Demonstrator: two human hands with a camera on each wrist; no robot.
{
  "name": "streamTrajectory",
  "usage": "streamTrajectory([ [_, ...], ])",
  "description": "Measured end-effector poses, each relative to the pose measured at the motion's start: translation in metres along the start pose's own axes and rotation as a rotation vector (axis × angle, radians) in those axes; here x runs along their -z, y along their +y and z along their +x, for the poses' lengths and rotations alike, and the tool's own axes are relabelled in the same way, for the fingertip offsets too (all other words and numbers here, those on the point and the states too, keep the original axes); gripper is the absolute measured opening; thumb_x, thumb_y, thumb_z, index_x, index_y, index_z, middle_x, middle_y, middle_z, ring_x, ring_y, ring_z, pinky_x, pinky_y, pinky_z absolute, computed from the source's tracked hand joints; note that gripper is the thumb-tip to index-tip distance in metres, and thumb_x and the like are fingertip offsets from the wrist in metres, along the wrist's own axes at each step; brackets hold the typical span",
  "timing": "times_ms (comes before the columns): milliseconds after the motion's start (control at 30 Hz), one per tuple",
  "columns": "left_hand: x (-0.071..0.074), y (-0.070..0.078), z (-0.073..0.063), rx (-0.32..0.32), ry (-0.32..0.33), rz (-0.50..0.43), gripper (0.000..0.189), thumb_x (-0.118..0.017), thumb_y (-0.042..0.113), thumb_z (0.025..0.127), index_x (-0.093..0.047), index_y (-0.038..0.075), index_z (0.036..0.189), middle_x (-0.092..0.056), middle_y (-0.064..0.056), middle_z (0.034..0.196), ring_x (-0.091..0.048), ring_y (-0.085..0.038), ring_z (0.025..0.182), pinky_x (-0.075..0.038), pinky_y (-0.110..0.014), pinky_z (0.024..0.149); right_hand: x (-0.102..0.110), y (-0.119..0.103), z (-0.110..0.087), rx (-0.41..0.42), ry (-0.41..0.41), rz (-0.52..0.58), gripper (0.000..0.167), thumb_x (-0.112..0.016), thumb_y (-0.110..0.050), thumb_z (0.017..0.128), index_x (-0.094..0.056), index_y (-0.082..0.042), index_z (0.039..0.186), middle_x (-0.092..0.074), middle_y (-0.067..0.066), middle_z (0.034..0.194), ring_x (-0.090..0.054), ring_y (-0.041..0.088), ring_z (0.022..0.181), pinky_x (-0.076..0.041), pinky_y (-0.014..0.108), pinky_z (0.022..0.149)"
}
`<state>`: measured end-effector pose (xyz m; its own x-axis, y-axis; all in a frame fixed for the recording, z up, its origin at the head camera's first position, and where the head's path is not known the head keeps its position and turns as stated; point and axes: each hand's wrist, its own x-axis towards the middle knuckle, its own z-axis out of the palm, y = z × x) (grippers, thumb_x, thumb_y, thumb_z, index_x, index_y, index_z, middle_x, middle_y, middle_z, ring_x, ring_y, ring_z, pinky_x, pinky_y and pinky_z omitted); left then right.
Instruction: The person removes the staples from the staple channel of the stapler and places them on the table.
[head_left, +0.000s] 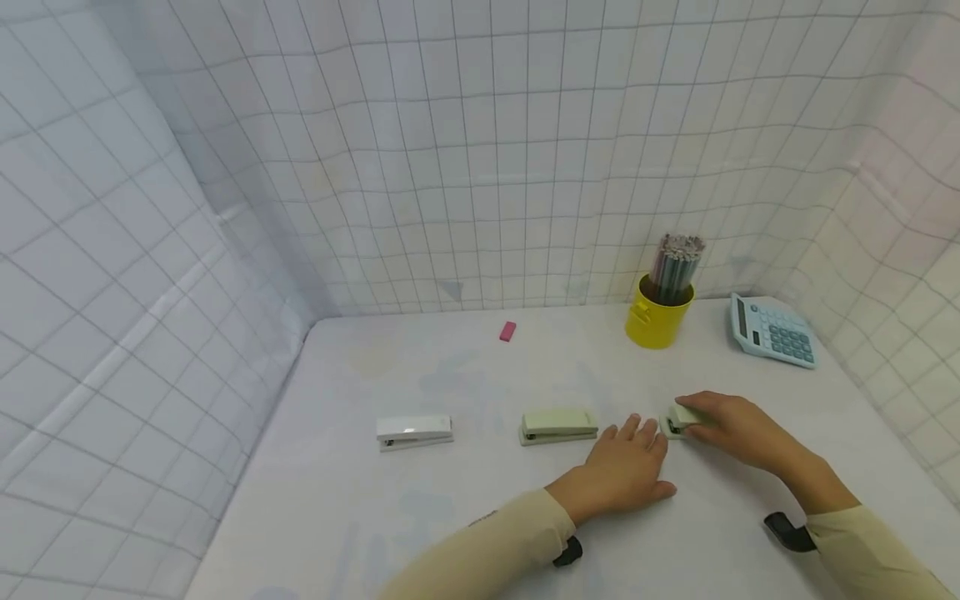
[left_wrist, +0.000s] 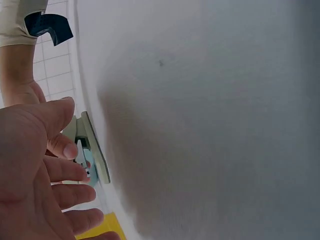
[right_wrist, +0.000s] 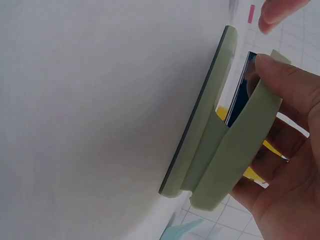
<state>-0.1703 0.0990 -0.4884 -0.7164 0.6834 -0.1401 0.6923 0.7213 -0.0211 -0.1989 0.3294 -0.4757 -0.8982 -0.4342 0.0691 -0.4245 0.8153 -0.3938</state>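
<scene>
Between the thumb and fingers of my right hand (head_left: 738, 427) is a pale green stapler (right_wrist: 237, 155), gripped by its upper arm, with its base at the white table's surface. My left hand (head_left: 626, 468) is palm down just left of that stapler, fingers straight and spread, holding nothing. In the left wrist view, the held stapler's base (left_wrist: 95, 145) shows beyond the left fingers. A second pale green stapler (head_left: 558, 424) lies just left of my left fingertips. Farther left is a white stapler (head_left: 414, 430), roughly in line with the others.
A yellow cup (head_left: 654, 323) full of thin sticks (head_left: 677, 265) stands at the back right. Beside it lies a light blue calculator (head_left: 772, 332). A small pink block (head_left: 507, 332) is near the back edge. White gridded cloth walls (head_left: 510, 150) surround the table.
</scene>
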Motion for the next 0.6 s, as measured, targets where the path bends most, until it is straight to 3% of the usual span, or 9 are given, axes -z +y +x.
streamTrajectory([
  [167,-0.002,0.001,0.007,0.014,-0.006,0.017,0.077,-0.044,0.07,0.098,-0.036,0.024,0.159,-0.03,0.005,0.165,-0.026,-0.02,0.154,-0.032,-0.044,0.119,-0.003,0.0,0.001,0.036,0.026,-0.007,0.046,-0.078,-0.01,0.088,-0.065,0.0,0.131,-0.069,0.018,0.127,-0.064,0.041,0.117,-0.048,0.06,0.098],
  [600,-0.006,0.006,0.018,0.038,-0.1,-0.055,0.082,-0.04,0.077,0.094,-0.023,0.033,0.162,-0.018,0.015,0.168,-0.018,-0.019,0.156,-0.025,-0.053,0.121,-0.008,-0.002,0.002,-0.021,0.004,0.038,0.045,-0.077,-0.013,0.09,-0.065,-0.001,0.131,-0.069,0.018,0.127,-0.064,0.04,0.116,-0.048,0.061,0.098],
])
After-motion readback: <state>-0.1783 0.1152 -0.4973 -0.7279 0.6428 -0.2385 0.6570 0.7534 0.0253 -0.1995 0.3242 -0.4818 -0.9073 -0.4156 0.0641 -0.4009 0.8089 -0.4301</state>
